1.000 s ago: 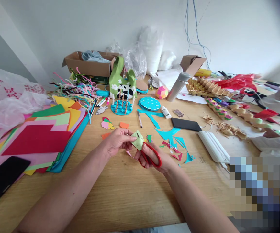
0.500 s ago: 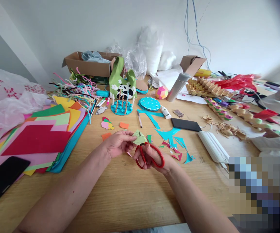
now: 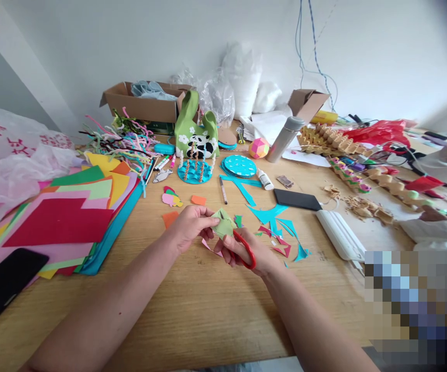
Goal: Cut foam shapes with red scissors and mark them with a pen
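A small light green piece of craft sheet (image 3: 224, 225), with dark lines or cuts on it, is pinched between the thumb and fingers of my left hand (image 3: 197, 225). My right hand (image 3: 246, 250) is closed on red-handled scissors (image 3: 247, 249); its thumb and fingertips are close against the lower edge of the green piece. The scissor blades are hidden by my fingers and the piece. Under and around my hands lie a pink scrap (image 3: 210, 248), a green scrap (image 3: 239, 221), dark red scraps (image 3: 283, 248) and orange pieces (image 3: 198, 200).
At left are stacked coloured sheets (image 3: 58, 222) and a black phone (image 3: 10, 284). Ahead stand a green panda bag (image 3: 196, 134), a blue disc with twisted posts (image 3: 194, 173) and a grey bottle (image 3: 285, 139). Blue offcuts (image 3: 273, 214) and a white power strip (image 3: 339, 235) lie right.
My right hand has turned, and the scissor handles, spread wide before, now appear narrower and edge-on. The fingers have come up to the green piece, which shows more of its surface.
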Motion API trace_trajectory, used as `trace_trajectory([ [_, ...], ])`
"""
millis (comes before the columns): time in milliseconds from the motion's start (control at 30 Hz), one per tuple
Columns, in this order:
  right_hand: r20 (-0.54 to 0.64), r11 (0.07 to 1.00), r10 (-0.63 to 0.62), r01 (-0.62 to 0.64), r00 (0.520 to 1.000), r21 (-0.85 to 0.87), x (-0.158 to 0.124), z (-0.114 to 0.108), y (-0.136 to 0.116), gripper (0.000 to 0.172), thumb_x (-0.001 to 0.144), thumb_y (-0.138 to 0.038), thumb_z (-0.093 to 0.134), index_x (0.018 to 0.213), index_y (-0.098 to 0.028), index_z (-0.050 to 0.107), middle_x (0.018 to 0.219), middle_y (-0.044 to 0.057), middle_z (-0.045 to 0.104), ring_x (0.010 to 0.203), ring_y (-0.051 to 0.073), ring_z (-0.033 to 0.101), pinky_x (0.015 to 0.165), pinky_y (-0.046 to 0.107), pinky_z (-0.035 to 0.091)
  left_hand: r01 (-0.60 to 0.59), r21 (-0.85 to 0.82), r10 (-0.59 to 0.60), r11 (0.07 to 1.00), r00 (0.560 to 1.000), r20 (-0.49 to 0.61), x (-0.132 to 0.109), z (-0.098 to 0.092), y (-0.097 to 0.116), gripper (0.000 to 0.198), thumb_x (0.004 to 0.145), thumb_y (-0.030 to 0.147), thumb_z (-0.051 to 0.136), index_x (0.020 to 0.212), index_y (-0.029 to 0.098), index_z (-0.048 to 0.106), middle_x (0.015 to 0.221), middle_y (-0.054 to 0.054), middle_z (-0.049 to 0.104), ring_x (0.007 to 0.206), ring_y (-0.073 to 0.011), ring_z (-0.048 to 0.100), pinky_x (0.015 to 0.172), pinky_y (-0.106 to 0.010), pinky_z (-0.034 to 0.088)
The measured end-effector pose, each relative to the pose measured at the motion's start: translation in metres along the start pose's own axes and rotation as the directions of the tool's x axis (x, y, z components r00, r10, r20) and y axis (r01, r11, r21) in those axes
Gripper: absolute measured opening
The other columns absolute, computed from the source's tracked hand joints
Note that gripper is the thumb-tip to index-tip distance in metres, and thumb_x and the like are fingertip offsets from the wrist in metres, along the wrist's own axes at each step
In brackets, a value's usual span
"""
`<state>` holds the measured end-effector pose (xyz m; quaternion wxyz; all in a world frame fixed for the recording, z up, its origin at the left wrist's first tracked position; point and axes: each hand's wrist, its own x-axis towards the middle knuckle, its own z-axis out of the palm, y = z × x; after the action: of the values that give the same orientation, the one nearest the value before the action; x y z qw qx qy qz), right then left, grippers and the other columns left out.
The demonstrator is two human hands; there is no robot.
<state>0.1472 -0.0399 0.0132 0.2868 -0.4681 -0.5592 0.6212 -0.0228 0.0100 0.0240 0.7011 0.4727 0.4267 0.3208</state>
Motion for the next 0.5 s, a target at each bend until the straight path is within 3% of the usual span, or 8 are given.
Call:
trace_trajectory([
  [500, -0.045, 1.000, -0.018, 0.018, 0.999, -0.008, 0.0019, 0.0008, 0.0028, 0.063, 0.071, -0.075, 0.055, 0.066, -0.012, 0.061, 0.047, -0.001, 0.052, 0.037, 0.008, 0.044, 0.039, 0.021, 0.032, -0.025, -0.013, 0.025, 1.000, 1.000, -0.001, 0.0007, 0.0004, -0.0019, 0.023, 0.065, 0.030, 0.075, 0.072, 0.011, 0.064, 0.061, -0.002, 0.061, 0.049, -0.0087, 0.053, 0.050, -0.022, 0.043],
])
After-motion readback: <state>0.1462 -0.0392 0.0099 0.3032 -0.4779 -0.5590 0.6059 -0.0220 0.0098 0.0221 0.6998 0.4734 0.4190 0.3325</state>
